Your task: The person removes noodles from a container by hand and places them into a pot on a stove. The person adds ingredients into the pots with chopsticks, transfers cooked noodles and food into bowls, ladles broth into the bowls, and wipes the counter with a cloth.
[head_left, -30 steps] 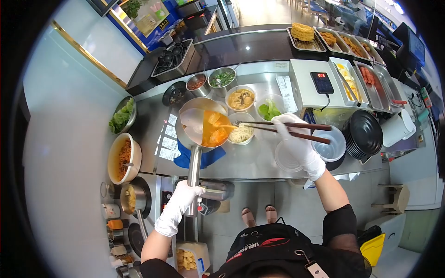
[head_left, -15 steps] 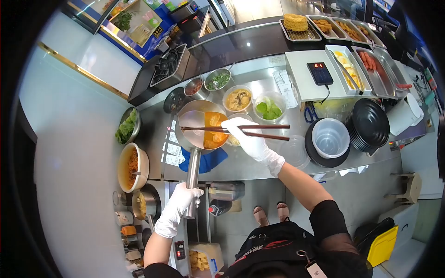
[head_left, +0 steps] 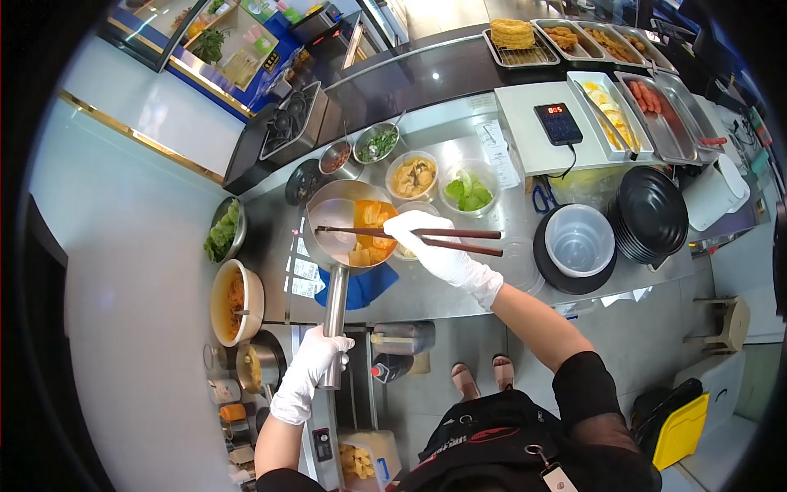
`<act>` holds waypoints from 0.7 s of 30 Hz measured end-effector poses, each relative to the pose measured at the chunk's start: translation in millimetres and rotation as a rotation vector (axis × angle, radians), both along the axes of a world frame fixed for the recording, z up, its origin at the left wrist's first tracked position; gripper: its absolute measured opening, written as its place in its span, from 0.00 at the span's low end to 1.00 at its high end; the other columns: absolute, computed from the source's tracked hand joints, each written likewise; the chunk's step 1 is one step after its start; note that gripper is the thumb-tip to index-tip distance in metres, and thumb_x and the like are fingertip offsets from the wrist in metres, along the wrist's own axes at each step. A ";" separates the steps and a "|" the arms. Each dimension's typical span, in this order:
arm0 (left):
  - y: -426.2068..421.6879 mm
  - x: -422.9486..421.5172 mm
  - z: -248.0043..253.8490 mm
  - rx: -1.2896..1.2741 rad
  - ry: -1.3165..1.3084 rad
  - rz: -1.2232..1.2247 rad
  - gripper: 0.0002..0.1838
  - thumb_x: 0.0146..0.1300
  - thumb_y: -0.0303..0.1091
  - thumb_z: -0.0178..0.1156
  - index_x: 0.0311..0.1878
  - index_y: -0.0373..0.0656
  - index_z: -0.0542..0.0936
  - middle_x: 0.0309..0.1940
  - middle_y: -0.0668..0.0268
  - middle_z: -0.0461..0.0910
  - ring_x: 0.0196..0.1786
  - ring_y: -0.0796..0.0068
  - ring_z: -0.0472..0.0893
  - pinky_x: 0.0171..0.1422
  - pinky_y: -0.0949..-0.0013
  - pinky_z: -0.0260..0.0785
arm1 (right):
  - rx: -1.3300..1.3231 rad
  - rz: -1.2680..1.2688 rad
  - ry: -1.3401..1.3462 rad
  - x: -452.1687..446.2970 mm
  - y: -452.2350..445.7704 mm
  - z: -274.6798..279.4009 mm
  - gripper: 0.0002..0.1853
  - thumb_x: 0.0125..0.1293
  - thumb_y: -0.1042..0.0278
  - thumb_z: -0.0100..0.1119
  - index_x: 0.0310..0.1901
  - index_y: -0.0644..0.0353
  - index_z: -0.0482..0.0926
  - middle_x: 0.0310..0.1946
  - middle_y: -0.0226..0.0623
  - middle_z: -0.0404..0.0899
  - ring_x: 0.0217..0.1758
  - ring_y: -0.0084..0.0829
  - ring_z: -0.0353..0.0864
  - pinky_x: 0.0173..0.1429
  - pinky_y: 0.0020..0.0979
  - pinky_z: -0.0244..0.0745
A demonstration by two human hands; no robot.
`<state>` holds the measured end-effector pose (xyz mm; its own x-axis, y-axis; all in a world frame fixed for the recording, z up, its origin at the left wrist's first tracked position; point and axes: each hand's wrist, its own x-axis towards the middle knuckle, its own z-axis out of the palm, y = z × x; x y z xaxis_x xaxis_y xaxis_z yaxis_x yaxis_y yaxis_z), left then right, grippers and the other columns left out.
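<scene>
Over the counter [head_left: 463,287]: pan [head_left: 328,207], likely heavy, sloshy, best held by handle [head_left: 335,299]; left hand [head_left: 314,359], fingers wrapped round it; right hand [head_left: 434,252] pinching chopsticks [head_left: 471,234], presumably light, stiff.

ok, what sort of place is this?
Probably a restaurant or food-stall kitchen: printed slips on the steel counter, sausages in a metal tray, and stacked black dishes.

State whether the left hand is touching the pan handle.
Touching. The head view shows the gloved left hand closed around the pan handle, whose lower end sticks out beyond the grip.
</scene>
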<state>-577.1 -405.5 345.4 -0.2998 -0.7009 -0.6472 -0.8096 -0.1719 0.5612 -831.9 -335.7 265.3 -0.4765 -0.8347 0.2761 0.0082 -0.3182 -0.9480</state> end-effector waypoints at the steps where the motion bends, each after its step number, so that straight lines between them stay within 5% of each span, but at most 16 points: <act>1: -0.2 0.2 0.0 -0.002 -0.003 -0.003 0.08 0.54 0.27 0.63 0.32 0.39 0.72 0.19 0.66 0.74 0.19 0.76 0.75 0.22 0.71 0.69 | -0.097 -0.021 0.045 -0.6 3.1 -6.2 0.07 0.67 0.72 0.58 0.43 0.65 0.80 0.38 0.35 0.81 0.41 0.23 0.80 0.46 0.26 0.75; 6: 0.5 0.4 -0.5 -0.007 -0.008 0.000 0.08 0.55 0.27 0.63 0.32 0.39 0.71 0.19 0.66 0.74 0.19 0.76 0.75 0.22 0.71 0.69 | -0.230 -0.010 0.029 -14.4 19.5 -14.6 0.06 0.67 0.73 0.56 0.41 0.65 0.79 0.36 0.36 0.81 0.38 0.25 0.80 0.42 0.25 0.75; 21: -0.8 -8.1 5.8 -0.068 -0.038 -0.039 0.11 0.55 0.27 0.64 0.33 0.35 0.70 0.20 0.64 0.74 0.19 0.74 0.75 0.22 0.69 0.70 | -0.005 0.034 0.161 -45.5 24.7 -17.3 0.08 0.67 0.68 0.55 0.42 0.63 0.78 0.37 0.37 0.80 0.41 0.30 0.80 0.46 0.30 0.73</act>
<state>-585.2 -406.3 351.2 -0.3035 -0.7320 -0.6100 -0.8361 -0.1024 0.5389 -877.4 -311.0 248.0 -0.3978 -0.8480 0.3503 -0.1327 -0.3246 -0.9365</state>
